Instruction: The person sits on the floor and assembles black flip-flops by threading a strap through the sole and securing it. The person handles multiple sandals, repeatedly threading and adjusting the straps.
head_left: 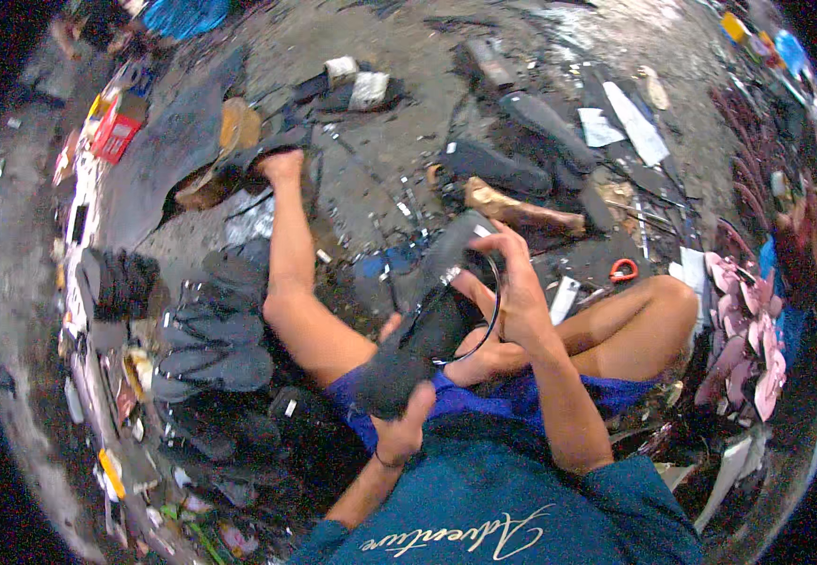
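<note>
A black sandal (394, 372) lies slanted across my lap, its sole pointing up and away to the right. My left hand (404, 428) grips its near end, with the thumb along the edge and most of the fingers hidden beneath. At the far end my right hand (514, 273) is closed with its fingertips against the sandal. A thin black cord (495, 325) curves in a loop from beside the right hand down to the sandal's middle. Whether the right fingers also pinch this cord, I cannot tell.
Several black soles (540, 127) lie ahead on the floor around a worn wooden piece (521, 207). A red ring-shaped item (623, 270) sits near my right knee. Piled black sandals (211, 348) are at left, pink sole-shaped pieces (743, 330) at right, and a red box (119, 127) far left.
</note>
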A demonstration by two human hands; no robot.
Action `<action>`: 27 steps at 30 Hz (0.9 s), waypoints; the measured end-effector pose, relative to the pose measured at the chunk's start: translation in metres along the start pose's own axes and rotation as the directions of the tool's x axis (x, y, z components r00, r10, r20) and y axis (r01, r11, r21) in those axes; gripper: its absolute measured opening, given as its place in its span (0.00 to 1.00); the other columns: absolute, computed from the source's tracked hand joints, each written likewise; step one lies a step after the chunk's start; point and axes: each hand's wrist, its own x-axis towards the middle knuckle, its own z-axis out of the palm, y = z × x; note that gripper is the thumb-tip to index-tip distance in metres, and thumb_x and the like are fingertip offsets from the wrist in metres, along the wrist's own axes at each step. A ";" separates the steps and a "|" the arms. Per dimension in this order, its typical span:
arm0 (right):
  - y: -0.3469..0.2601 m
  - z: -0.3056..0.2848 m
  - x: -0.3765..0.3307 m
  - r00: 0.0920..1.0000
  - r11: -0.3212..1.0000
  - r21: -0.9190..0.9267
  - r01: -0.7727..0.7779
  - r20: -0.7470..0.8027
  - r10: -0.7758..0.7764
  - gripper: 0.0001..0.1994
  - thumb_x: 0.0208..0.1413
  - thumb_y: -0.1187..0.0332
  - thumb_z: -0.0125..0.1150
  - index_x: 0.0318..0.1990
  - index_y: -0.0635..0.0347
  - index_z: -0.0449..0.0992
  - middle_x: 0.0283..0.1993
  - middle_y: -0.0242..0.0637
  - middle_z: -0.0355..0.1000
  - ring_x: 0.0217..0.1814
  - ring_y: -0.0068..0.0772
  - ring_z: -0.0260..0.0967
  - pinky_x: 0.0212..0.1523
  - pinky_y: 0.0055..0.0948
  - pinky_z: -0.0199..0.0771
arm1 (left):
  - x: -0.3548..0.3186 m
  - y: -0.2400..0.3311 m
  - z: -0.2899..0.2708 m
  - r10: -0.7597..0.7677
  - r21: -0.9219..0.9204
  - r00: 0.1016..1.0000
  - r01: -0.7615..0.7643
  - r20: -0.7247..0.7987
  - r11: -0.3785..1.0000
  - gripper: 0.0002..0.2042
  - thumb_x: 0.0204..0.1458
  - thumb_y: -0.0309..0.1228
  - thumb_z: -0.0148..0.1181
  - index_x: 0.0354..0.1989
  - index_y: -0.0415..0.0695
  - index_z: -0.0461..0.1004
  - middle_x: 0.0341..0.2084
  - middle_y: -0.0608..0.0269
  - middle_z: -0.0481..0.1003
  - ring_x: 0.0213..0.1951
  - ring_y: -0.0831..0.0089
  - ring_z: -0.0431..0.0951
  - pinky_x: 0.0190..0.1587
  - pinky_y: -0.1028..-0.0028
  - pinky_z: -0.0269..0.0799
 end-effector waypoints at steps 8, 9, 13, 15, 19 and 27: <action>-0.024 -0.021 0.032 0.938 0.987 0.138 0.084 0.324 -0.125 0.09 0.50 0.71 0.71 0.39 0.56 0.81 0.65 0.45 0.67 0.63 0.40 0.67 0.63 0.36 0.65 | -0.018 -0.024 -0.019 -0.465 -0.217 0.814 0.553 0.350 0.805 0.11 0.64 0.31 0.52 0.48 0.36 0.74 0.41 0.62 0.78 0.40 0.76 0.78 0.47 0.73 0.74; -0.023 -0.021 0.031 0.934 0.987 0.144 0.074 0.338 -0.119 0.09 0.50 0.71 0.71 0.39 0.56 0.82 0.64 0.44 0.67 0.63 0.40 0.67 0.63 0.36 0.65 | -0.018 -0.016 -0.011 -0.487 -0.270 0.816 0.567 0.311 0.778 0.09 0.63 0.30 0.54 0.46 0.37 0.74 0.39 0.62 0.78 0.40 0.76 0.78 0.46 0.73 0.75; -0.012 -0.015 0.029 0.925 0.990 0.086 0.111 0.355 -0.134 0.13 0.51 0.71 0.71 0.45 0.56 0.81 0.64 0.44 0.67 0.64 0.38 0.67 0.62 0.36 0.67 | 0.001 -0.007 -0.015 -0.509 -0.380 0.772 0.632 0.380 0.675 0.15 0.56 0.26 0.60 0.51 0.36 0.71 0.43 0.59 0.78 0.44 0.72 0.78 0.50 0.72 0.74; -0.008 -0.003 0.025 0.945 0.989 0.104 0.101 0.300 -0.129 0.17 0.52 0.71 0.69 0.51 0.56 0.78 0.65 0.44 0.66 0.65 0.39 0.66 0.62 0.37 0.67 | 0.020 0.016 -0.006 -0.455 0.067 0.844 0.456 0.285 0.887 0.22 0.53 0.27 0.66 0.55 0.34 0.69 0.48 0.58 0.77 0.48 0.70 0.78 0.54 0.71 0.72; -0.008 0.011 -0.004 0.861 0.695 0.548 -0.465 0.463 0.211 0.20 0.58 0.68 0.65 0.58 0.56 0.72 0.58 0.39 0.70 0.55 0.34 0.69 0.50 0.32 0.74 | 0.050 0.034 0.010 -0.320 0.008 0.938 0.322 0.130 0.947 0.23 0.52 0.28 0.68 0.55 0.35 0.70 0.46 0.59 0.78 0.45 0.71 0.78 0.51 0.71 0.74; 0.001 0.016 -0.049 0.547 0.221 0.505 -0.834 0.805 0.228 0.14 0.61 0.69 0.57 0.53 0.59 0.72 0.38 0.28 0.77 0.31 0.20 0.73 0.24 0.20 0.74 | 0.055 0.043 0.006 -0.300 -0.057 0.947 0.308 0.116 0.950 0.20 0.54 0.25 0.65 0.55 0.35 0.70 0.45 0.59 0.79 0.44 0.72 0.80 0.50 0.72 0.76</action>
